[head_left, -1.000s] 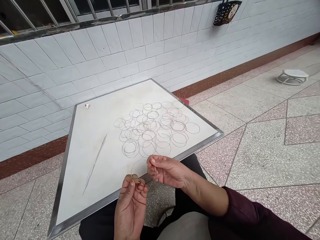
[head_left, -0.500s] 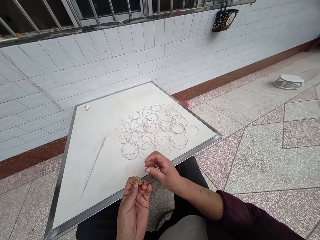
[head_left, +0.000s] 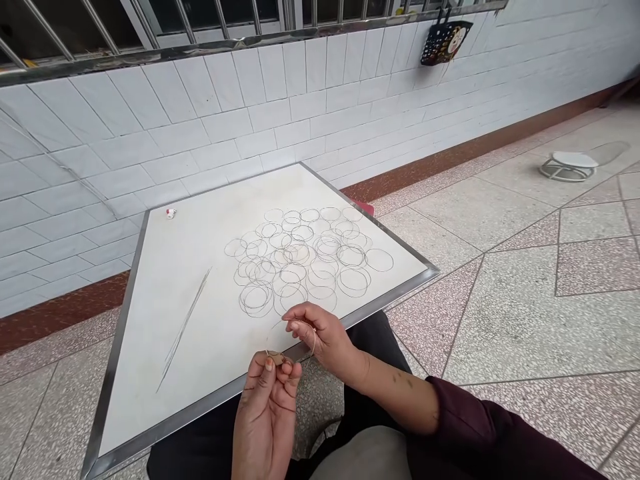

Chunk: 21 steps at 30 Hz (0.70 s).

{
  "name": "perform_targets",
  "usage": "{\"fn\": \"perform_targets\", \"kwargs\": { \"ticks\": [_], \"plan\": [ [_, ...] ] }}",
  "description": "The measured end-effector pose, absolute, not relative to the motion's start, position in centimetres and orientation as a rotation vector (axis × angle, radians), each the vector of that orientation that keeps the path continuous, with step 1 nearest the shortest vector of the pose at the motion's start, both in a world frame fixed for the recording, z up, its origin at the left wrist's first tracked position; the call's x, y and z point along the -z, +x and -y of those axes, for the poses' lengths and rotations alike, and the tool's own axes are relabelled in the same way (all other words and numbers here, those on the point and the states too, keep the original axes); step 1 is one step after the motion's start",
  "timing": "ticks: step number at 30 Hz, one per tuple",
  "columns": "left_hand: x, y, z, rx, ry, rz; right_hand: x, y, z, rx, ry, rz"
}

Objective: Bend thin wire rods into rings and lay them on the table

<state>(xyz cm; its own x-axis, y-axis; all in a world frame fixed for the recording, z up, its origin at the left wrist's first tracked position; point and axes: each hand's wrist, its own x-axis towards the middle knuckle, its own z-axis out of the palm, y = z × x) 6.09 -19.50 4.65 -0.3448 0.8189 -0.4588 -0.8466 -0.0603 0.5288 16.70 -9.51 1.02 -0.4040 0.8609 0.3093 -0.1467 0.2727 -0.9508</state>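
Observation:
Above the table's near edge, my left hand [head_left: 267, 393] pinches a small flat brown piece [head_left: 276, 359] together with one side of a thin wire ring [head_left: 315, 339]. What the brown piece is made of I cannot tell. My right hand [head_left: 320, 337] is closed on the ring's other side, thumb and fingertips together, and the wire curves past the fingers. Just beyond my hands, many overlapping wire rings [head_left: 305, 257] lie spread on the white table [head_left: 200, 233]. Left of them rests a loose bundle of straight wires [head_left: 185, 327].
A small white and red object [head_left: 171, 213] sits at the table's far left corner. The metal-edged table stands by a white tiled wall [head_left: 240, 120] with a barred window. A dark basket [head_left: 445, 41] hangs there. On the floor at right is a white stool [head_left: 570, 165].
The ring between my hands has turned and now shows more edge-on. My right hand has shifted slightly left with it. The whole view has drifted a little.

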Motion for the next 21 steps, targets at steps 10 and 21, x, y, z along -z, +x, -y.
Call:
{"fn": "perform_targets", "kwargs": {
  "ticks": [10,21],
  "plan": [
    [-5.0,5.1,19.6,-1.845,-0.039,-0.905,-2.1,16.9,10.1,-2.145,-0.433,1.006],
    [-4.9,5.1,19.5,-1.852,-0.055,-0.897,-1.8,16.7,10.0,-2.316,-0.408,0.721]
  ]
}}
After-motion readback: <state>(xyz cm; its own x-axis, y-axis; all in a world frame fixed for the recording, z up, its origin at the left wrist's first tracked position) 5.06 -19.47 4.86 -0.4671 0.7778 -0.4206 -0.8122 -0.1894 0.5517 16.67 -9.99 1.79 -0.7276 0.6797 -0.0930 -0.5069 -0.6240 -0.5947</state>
